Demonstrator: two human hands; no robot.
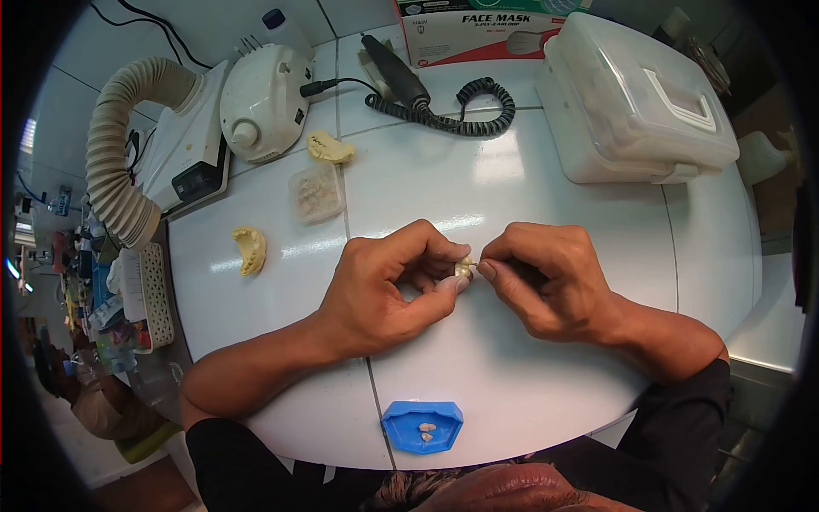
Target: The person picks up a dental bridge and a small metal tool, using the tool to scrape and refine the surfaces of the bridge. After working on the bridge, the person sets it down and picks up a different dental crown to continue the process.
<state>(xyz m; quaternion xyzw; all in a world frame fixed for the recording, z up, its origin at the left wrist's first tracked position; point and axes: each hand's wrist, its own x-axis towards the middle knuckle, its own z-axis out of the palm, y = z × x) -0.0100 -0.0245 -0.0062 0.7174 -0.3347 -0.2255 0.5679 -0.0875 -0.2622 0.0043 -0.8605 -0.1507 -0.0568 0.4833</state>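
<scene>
Between the thumb and fingers of my left hand [397, 282] is a small yellowish dental piece [463, 269], partly covered by the fingertips. My right hand [550, 282] pinches a thin tool [475, 264] whose tip is at the piece's right side. Most of the tool is hidden by the fingers. Below the hands, near the table's front edge, lies a blue tray [392, 421] with small tooth-coloured pieces [426, 427] in it. A yellowish dental cast [249, 250] rests left of my left hand.
Another cast [330, 148] and a small clear box [316, 194] lie farther back. Behind them are a white control unit [264, 102], a black handpiece [394, 70] with coiled cord, a ribbed hose [98, 145], a mask box [478, 38] and a lidded case [631, 102].
</scene>
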